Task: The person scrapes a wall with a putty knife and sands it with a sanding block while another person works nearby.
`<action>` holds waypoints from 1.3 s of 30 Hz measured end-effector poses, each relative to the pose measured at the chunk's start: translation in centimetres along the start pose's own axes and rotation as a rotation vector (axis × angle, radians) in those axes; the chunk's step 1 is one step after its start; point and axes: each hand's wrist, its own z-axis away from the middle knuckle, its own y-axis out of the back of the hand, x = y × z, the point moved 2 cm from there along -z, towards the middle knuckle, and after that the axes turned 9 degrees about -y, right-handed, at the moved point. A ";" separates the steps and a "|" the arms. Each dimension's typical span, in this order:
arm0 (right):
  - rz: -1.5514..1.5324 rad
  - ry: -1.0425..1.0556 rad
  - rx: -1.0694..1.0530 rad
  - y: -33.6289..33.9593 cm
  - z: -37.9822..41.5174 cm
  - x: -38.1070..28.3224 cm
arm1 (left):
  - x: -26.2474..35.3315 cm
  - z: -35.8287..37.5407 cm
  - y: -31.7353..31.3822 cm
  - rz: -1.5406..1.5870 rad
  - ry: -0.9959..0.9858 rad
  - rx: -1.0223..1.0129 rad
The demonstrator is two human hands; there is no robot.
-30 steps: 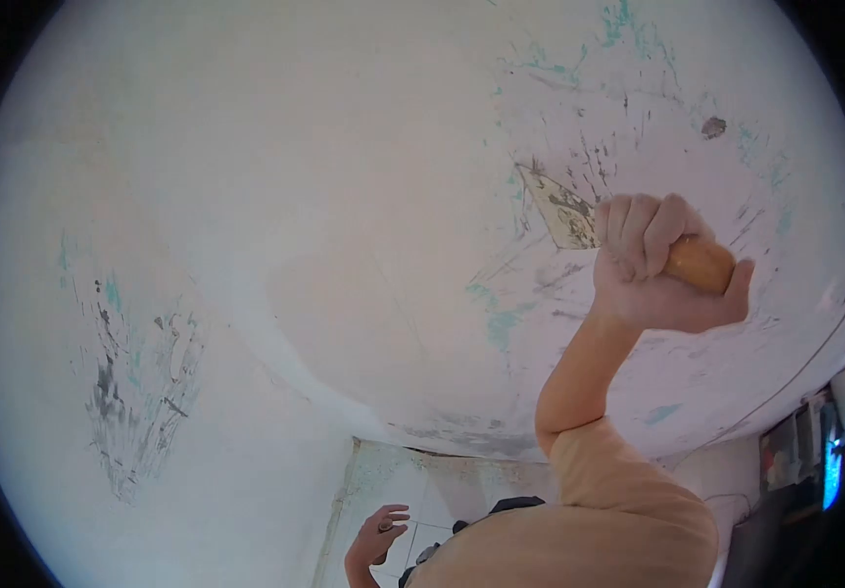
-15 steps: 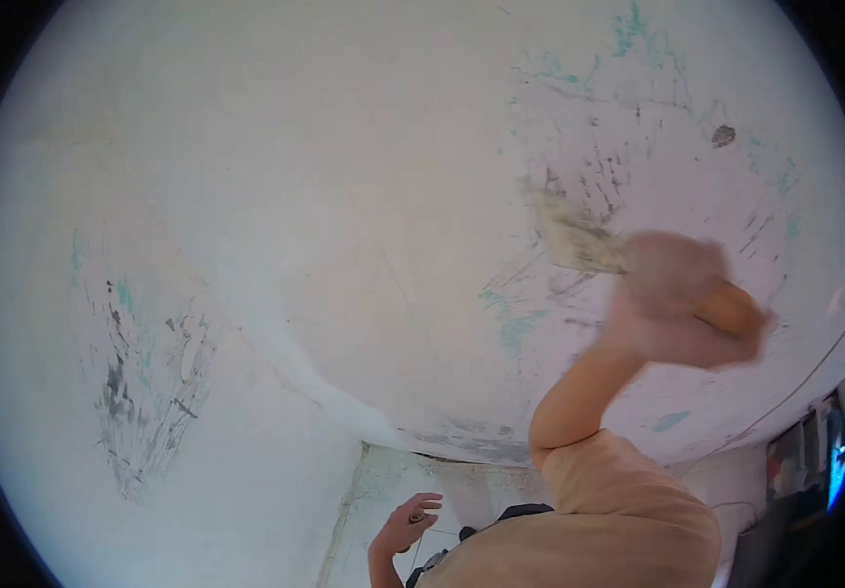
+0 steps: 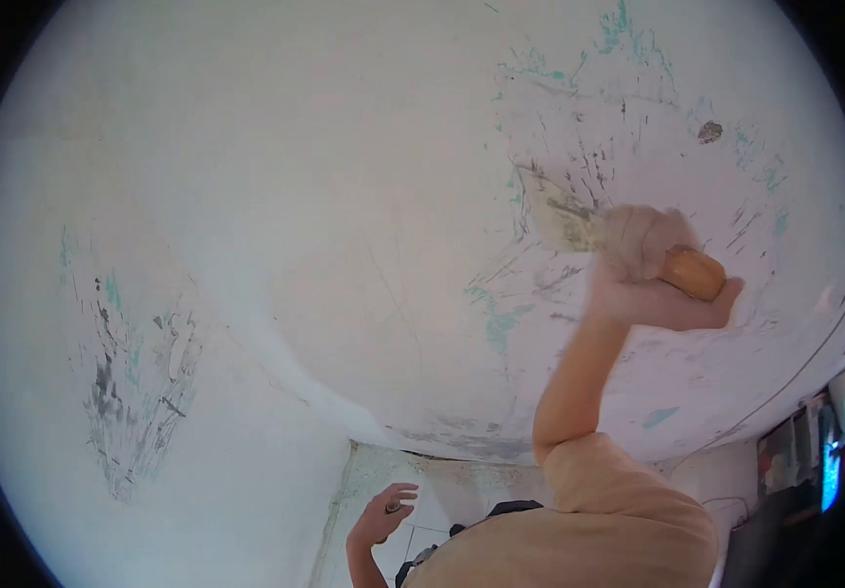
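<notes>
My right hand (image 3: 643, 250) is closed around the orange-brown handle of a putty knife (image 3: 561, 211). The blade is broad, pale and smeared with residue. It points up and left and lies at or very near the left side of a scraped patch (image 3: 628, 147) on the wall; exact contact cannot be made out. Low in view, my left hand (image 3: 381, 514) hangs by my body with its fingers curled. A small round dark end of something shows in it, too small to name.
The white wall (image 3: 344, 176) fills most of the view. Another scraped patch (image 3: 133, 392) with grey and green marks is at the left. A cable (image 3: 785, 377) runs along the wall at the right, near dark objects and a bright screen-like glow (image 3: 831, 461). Floor tiles (image 3: 422, 539) show below.
My right hand and the putty knife have shifted slightly up and left, and the blade is less blurred. The whole view has moved a little. My left hand stays low with its fingers curled.
</notes>
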 end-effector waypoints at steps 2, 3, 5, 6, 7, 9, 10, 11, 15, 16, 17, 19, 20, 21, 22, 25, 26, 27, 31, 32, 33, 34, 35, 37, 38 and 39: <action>0.078 0.002 -0.056 -0.6 -0.5 -0.3 | 1.4 -0.7 0.0 -0.031 -0.036 -0.016; 0.051 -0.031 -0.072 -0.6 -0.8 -0.7 | 1.9 -0.7 -0.4 -0.048 -0.015 -0.033; 0.022 -0.067 -0.089 -1.0 -0.9 -2.1 | 2.3 -0.3 -1.0 -0.041 0.032 -0.067; -0.052 0.015 -0.160 -1.2 -0.4 -3.9 | 1.7 -0.3 -1.3 -0.035 0.027 -0.063; -0.128 0.097 -0.230 -1.4 -0.2 -4.8 | 0.8 -0.2 -1.6 -0.005 -0.027 -0.063; -0.078 0.051 -0.050 -1.0 -0.1 -1.5 | 1.6 0.1 -2.1 0.029 -0.027 -0.083; -0.018 0.006 0.138 -0.5 -0.1 -0.2 | 2.1 0.3 -2.5 0.037 -0.021 -0.083; 0.033 -0.033 -0.088 -0.4 -0.5 -0.3 | 2.5 0.5 -2.9 0.048 -0.013 -0.103; 0.025 -0.080 -0.085 -0.9 -1.1 -1.9 | 4.0 -0.5 -3.8 0.026 -0.029 -0.169; -0.050 -0.005 -0.124 -1.2 -0.7 -3.6 | 3.9 -0.7 -4.0 0.026 -0.034 -0.166; -0.127 0.071 -0.165 -1.5 -0.6 -4.5 | 3.8 -1.0 -4.2 0.050 -0.100 -0.162; -0.082 0.129 0.124 -0.4 0.1 -1.6 | 4.1 -1.2 -4.3 0.070 -0.168 -0.151; -0.022 0.175 0.419 0.4 0.4 -0.6 | 4.5 -1.2 -4.5 0.068 -0.154 -0.160; 0.049 -0.091 -0.049 -0.3 -0.4 -0.2 | 4.8 -1.0 -4.7 0.066 -0.138 -0.173; 0.051 -0.093 -0.048 -0.3 -0.6 -0.4 | 5.1 -1.0 -5.0 0.068 -0.136 -0.175; 0.094 -0.149 -0.077 -0.6 -0.5 -1.7 | 5.3 -0.7 -5.5 0.167 -0.103 -0.060; -0.079 -0.067 -0.053 -0.6 -0.3 -3.2 | 5.2 -0.8 -5.4 0.229 -0.059 0.028; -0.254 0.012 -0.028 -0.5 -0.2 -4.0 | 5.1 -0.7 -5.3 0.292 -0.012 0.117; -0.067 -0.109 0.025 0.3 -0.5 -0.1 | 5.8 -0.5 -5.7 0.337 -0.068 0.208; -0.067 -0.114 0.030 0.2 -0.3 -0.2 | 5.9 -0.4 -5.8 0.353 -0.063 0.214; -0.034 -0.108 -0.016 0.0 -0.3 -0.2 | 6.1 -0.7 -5.7 0.371 -0.069 0.224; 0.002 -0.104 -0.062 -0.1 -0.4 -0.4 | 6.2 -0.8 -5.9 0.377 -0.070 0.226; -0.018 -0.123 -0.063 -0.2 -0.5 -0.4 | 6.3 -0.4 -6.1 0.358 -0.069 0.228; -0.046 -0.223 -0.106 0.0 -0.1 -0.8 | 6.3 -0.4 -6.3 0.338 -0.079 0.237; -0.076 -0.324 -0.150 0.1 0.3 -0.8 | 5.9 -0.4 -6.5 0.281 -0.062 0.228; -0.093 -0.330 -0.158 0.2 1.0 -0.8 | 5.6 -0.3 -6.8 0.225 -0.042 0.227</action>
